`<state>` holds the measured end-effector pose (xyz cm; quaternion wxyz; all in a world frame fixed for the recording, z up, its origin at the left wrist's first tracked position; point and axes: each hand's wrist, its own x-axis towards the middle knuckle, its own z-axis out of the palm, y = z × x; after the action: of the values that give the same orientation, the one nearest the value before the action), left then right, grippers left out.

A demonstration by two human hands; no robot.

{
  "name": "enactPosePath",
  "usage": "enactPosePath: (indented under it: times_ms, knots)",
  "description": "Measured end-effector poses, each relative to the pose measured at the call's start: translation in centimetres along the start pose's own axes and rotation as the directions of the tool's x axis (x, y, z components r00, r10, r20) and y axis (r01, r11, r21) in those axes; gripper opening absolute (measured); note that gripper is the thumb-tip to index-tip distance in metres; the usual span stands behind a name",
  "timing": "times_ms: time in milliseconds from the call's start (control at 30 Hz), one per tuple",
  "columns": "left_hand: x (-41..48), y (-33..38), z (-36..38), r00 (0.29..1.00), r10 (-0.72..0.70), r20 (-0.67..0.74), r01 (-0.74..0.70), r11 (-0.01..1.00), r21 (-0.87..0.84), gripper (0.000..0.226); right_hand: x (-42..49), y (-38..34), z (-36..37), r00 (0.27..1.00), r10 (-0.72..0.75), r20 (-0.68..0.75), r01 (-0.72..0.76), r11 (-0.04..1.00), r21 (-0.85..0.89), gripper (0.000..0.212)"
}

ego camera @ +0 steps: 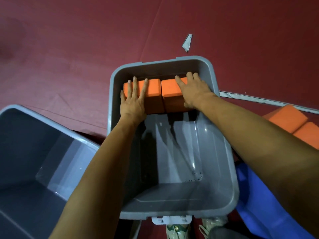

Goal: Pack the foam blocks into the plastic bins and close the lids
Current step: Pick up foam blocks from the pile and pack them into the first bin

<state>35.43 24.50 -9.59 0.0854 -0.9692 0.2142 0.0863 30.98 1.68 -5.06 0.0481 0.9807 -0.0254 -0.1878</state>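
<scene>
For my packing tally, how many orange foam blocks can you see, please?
4. Two blocks sit side by side at the far end of the middle bin; two lie outside it at right. More may be hidden.

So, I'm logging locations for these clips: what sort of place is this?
Probably a gym or studio floor: wide dark-red matting with seams, grey plastic bins standing straight on it, orange foam blocks piled beside.

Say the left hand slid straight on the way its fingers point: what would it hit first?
Probably the far wall of the grey bin. The left hand lies flat on an orange foam block, fingertips near its far edge, with only a dark gap before that wall.
</scene>
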Motion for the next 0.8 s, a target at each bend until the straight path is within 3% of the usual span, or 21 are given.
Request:
enactPosePath:
  times_ms: [500,733,800]
  knots:
    - [2.6,0.8,0.3,0.998,-0.058,0.005,0.058,0.996,-0.062,0.125,1.4,-1.0,3.6,0.977,0.056,-0.204,-0.078,0.992,-0.101,0.127]
    - [2.8,0.0,-2.2,0.980,-0.043,0.195,0.056,0.996,-0.065,0.119,1.1,-0.5,1.6,0.995,0.033,-0.098,-0.042,0.995,-0.094,0.116]
    - [2.0,0.2,-3.2,0.983,-0.056,0.175,0.057,0.998,-0.005,0.114,0.4,-0.1,0.3,0.999,0.016,-0.031,-0.019,0.994,-0.105,0.108]
